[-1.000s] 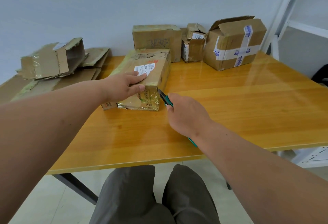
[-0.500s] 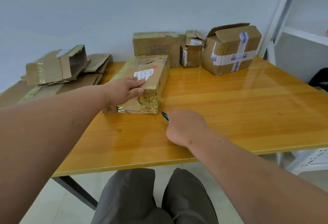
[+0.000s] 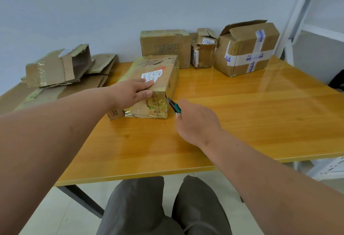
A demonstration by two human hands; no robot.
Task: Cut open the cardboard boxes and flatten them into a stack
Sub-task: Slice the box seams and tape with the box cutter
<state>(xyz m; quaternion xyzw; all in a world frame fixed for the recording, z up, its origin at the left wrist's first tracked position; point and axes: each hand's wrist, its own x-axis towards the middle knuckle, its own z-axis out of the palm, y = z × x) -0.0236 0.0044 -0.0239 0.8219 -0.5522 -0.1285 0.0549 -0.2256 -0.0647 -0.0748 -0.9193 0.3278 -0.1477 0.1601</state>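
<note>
1. The left hand (image 3: 133,93) lies flat, fingers straight, pressing on the near end of the taped box (image 3: 154,84); the fingertips reach its white label (image 3: 151,75).
2. The right hand (image 3: 195,121) is curled round a green utility knife (image 3: 174,106); the knife's tip sits at the box's near right corner.
3. The hands are apart, the box's corner between them.
4. The taped box lies lengthwise on the wooden table (image 3: 242,115), toward its left middle.
5. Three more boxes stand along the wall: a plain box (image 3: 165,47), a small torn box (image 3: 203,48), a large box with white tape (image 3: 247,48).
6. Flattened cardboard (image 3: 59,69) is piled at the far left.
</note>
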